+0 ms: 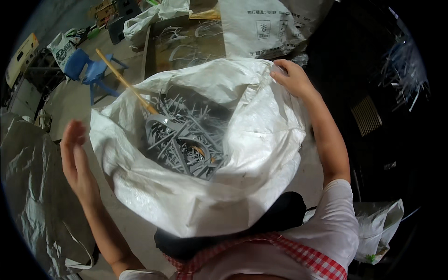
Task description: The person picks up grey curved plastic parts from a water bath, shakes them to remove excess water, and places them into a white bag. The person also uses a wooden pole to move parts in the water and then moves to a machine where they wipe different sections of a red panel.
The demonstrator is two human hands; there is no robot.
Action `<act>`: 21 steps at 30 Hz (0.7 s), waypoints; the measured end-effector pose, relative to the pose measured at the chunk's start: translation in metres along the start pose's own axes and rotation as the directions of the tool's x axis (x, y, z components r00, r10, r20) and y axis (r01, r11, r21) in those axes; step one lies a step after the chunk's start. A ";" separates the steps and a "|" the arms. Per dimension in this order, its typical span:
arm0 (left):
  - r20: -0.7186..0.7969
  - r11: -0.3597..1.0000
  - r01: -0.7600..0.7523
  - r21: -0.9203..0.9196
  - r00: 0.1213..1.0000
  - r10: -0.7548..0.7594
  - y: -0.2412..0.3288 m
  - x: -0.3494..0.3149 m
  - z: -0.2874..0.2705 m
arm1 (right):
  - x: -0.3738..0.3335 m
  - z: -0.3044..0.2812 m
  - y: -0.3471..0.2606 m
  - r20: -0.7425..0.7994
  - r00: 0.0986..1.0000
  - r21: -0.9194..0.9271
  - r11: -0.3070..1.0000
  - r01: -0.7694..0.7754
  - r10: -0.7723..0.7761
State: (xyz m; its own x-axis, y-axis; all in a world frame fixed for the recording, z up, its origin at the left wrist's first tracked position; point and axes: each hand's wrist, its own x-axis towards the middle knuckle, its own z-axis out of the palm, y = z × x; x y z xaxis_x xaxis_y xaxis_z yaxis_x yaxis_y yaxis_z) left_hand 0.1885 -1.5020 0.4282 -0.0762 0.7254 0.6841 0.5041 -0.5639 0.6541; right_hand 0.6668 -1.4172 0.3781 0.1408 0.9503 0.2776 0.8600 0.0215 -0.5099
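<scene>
A large white woven sack [261,140] stands wide-mouthed in front of me. Inside it lies a heap of grey plastic scraps [186,135], strips and curved pieces mixed together. My right hand [296,80] is at the far right of the rim, with thumb and fingers closed on the sack's edge. To the left of the sack, apart from it, my left hand [78,161] is raised with its fingers stretched out and slightly blurred. It holds nothing. A wooden stick [123,79] slants over the far left rim, its lower end among the scraps.
A small blue chair [91,70] stands at the far left. Beyond the sack is a shallow tray [156,51] with pale strips in it, beside a printed white sack [256,28]. Grey sheeting [32,186] lies at the left; another white bag [378,224] sits at lower right.
</scene>
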 end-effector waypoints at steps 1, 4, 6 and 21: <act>0.293 0.991 -0.083 -0.103 0.950 0.110 0.031 -0.005 0.006 | 0.000 0.001 -0.013 0.014 0.998 0.013 0.998 0.063 -0.064; 0.908 0.915 -0.367 -0.169 0.303 0.290 0.067 -0.008 0.051 | 0.016 0.003 -0.022 0.100 0.992 -0.280 0.955 0.098 -0.072; 0.943 0.928 -0.360 -0.096 0.265 0.201 0.052 -0.040 0.070 | 0.028 0.015 -0.012 0.125 0.982 -0.281 0.944 0.173 -0.142; 0.994 0.977 -0.210 0.041 0.109 -0.018 -0.008 -0.088 0.091 | -0.067 0.002 -0.081 0.548 0.786 0.284 0.947 0.147 -0.286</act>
State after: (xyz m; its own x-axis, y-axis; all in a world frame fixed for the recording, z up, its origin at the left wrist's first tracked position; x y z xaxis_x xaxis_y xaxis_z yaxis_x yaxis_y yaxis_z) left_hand 0.2695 -1.5258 0.3333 0.8375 0.4815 -0.2583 0.5437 -0.6869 0.4823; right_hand 0.5867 -1.4816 0.3998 -0.4045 0.9109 -0.0821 0.6962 0.2484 -0.6735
